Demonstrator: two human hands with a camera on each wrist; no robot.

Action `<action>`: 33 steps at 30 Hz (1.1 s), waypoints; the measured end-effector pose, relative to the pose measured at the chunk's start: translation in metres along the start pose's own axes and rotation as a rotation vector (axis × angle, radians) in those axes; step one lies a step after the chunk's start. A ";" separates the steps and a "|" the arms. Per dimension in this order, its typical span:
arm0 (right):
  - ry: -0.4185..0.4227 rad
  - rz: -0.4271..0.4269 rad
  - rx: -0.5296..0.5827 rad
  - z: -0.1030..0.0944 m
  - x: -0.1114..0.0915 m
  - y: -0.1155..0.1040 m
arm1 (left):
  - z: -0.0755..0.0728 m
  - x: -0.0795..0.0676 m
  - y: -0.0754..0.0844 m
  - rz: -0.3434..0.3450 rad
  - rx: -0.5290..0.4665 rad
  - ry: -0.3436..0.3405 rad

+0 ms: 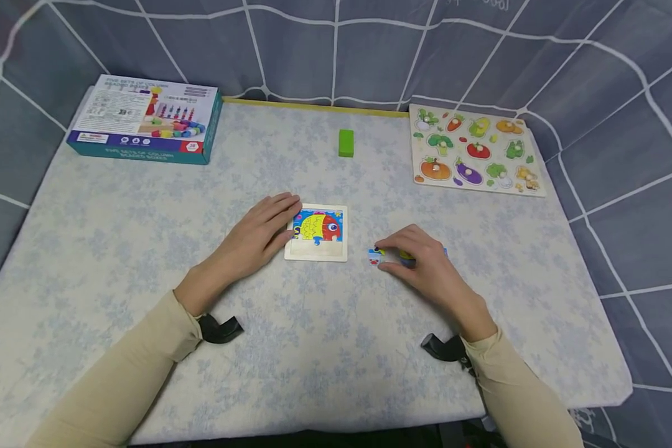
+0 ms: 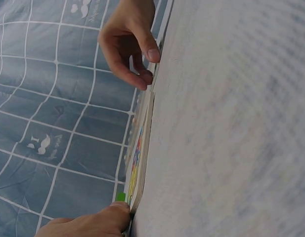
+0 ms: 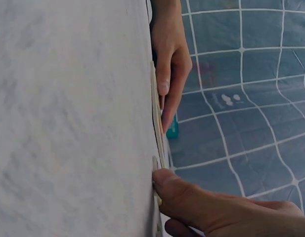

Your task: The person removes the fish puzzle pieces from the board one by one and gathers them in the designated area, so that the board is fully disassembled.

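A small wooden jigsaw tray lies on the table, its upper part filled with a yellow and red fish picture and its lower strip bare wood. My left hand rests along the tray's left edge with fingers extended. To the right of the tray, my right hand pinches a light blue puzzle piece between thumb and fingers, low at the tabletop. More blue and yellow pieces lie beneath that hand, partly hidden by it. In the right wrist view the thumb presses at the piece's edge.
A green block stands behind the tray. At the back left lies a boxed bead set; at the back right, a vegetable peg board. Grey gridded curtain borders the table's back and sides.
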State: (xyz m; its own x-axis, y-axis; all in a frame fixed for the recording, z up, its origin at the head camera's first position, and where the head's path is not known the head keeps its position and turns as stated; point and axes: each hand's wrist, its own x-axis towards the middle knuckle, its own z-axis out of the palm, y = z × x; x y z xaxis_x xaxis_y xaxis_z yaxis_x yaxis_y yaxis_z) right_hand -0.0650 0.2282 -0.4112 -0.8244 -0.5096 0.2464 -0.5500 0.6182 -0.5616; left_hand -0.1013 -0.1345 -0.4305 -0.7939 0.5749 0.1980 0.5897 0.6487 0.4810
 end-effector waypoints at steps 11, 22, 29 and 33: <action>0.079 0.027 -0.012 0.003 0.024 -0.022 | -0.002 -0.002 -0.002 -0.007 -0.003 0.002; 0.027 0.008 -0.022 0.041 0.067 -0.040 | 0.001 0.000 0.000 0.004 -0.005 -0.001; 0.034 -0.037 -0.057 0.049 0.064 -0.034 | 0.002 0.000 -0.001 0.038 -0.010 0.019; 0.026 -0.071 -0.109 0.051 0.066 -0.034 | 0.001 0.000 -0.003 0.111 -0.012 0.000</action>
State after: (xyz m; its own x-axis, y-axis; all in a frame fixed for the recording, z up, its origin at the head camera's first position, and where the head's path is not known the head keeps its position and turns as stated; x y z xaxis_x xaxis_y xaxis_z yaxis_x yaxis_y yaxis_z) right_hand -0.0941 0.1429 -0.4159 -0.7854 -0.5396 0.3033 -0.6170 0.6435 -0.4530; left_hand -0.1028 -0.1364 -0.4325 -0.7235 0.6432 0.2506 0.6725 0.5747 0.4664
